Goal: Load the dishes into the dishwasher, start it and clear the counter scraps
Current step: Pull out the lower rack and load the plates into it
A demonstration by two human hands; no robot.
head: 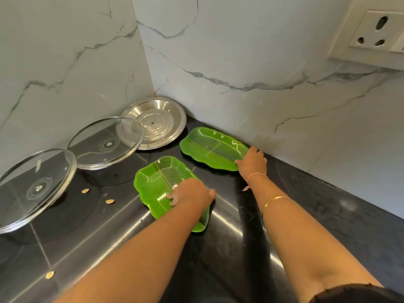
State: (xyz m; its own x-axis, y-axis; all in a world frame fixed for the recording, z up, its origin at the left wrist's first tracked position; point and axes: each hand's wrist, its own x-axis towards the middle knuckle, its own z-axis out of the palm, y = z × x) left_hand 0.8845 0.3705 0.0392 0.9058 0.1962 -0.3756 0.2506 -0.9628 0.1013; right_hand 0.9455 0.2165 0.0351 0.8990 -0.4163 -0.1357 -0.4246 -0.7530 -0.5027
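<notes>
On the counter [328,204], left hand [190,193] pinches the near plate [157,178]; right hand [252,160] grips the far plate [209,147] at its 1 o'clock. Gathering dishes, I judge; next, lift both for the dishwasher.

You have two green leaf-shaped plates flat on the black counter. Your left hand [190,194] holds the near leaf plate [156,178], and your right hand [252,160] grips the end of the far leaf plate [209,145], which lies by the wall. A steel plate [159,123] sits in the corner, with one glass lid [102,147] overlapping its rim. A second glass lid [35,186] lies further left. Tan scraps [110,201] are scattered near the lids.
</notes>
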